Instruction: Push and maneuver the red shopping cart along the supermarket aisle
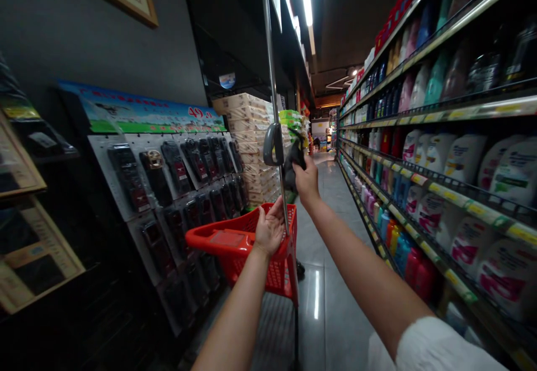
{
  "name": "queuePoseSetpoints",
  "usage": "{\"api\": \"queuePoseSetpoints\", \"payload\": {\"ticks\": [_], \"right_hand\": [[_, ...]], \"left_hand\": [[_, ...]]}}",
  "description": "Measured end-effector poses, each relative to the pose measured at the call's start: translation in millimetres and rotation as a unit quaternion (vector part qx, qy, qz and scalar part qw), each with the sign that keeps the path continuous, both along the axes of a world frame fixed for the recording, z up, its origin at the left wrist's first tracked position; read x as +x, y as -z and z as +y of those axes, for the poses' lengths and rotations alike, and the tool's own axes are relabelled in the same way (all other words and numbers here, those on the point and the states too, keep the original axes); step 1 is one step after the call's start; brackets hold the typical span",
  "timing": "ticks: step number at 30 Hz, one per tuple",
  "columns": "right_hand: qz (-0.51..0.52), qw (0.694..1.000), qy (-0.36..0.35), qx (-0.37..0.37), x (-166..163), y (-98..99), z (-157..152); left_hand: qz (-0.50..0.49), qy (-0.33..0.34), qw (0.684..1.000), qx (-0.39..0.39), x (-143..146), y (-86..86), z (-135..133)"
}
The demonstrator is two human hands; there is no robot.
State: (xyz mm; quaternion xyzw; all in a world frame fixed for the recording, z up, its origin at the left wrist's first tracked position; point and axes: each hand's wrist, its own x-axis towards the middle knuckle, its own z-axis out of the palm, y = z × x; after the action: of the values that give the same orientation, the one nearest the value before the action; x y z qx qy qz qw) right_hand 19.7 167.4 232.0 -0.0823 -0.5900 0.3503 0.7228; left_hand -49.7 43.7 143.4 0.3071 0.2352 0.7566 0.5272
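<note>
A thin metal pole (272, 74) with a grey plastic grip (273, 145) stands almost upright in front of me. My right hand (308, 181) is closed around a dark, soft-looking black object (292, 167) just right of the pole; its kind is hard to make out. My left hand (271, 228) has its palm turned up and fingers stretched out, right beside the pole's lower part. Whether it touches the pole I cannot tell. Below and around that hand is a red plastic shopping basket cart (226, 238), with perforated sides.
On the left, a display rack (126, 236) holds several packaged belts under a blue sign (142, 108). Stacked cartons (251, 153) stand behind the cart. Shelves of shampoo bottles (465, 158) line the right side. A grey tiled aisle (331, 236) runs ahead.
</note>
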Motion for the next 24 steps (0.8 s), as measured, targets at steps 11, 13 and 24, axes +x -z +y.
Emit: {"api": "queuePoseSetpoints", "payload": {"ticks": [11,13,24], "right_hand": [[-0.05,0.982,0.024,0.179,11.1,-41.1,-57.1],[-0.062,0.976,0.053,0.204,17.0,-54.0,-53.5],[-0.277,0.876,0.174,0.355,40.4,-32.2,-86.8]], "left_hand": [[0.012,0.018,1.0,0.0,-2.7,1.9,0.1],[0.015,0.013,1.0,-0.001,-2.5,2.0,0.8],[0.031,0.003,1.0,0.0,2.7,4.1,3.7]]}}
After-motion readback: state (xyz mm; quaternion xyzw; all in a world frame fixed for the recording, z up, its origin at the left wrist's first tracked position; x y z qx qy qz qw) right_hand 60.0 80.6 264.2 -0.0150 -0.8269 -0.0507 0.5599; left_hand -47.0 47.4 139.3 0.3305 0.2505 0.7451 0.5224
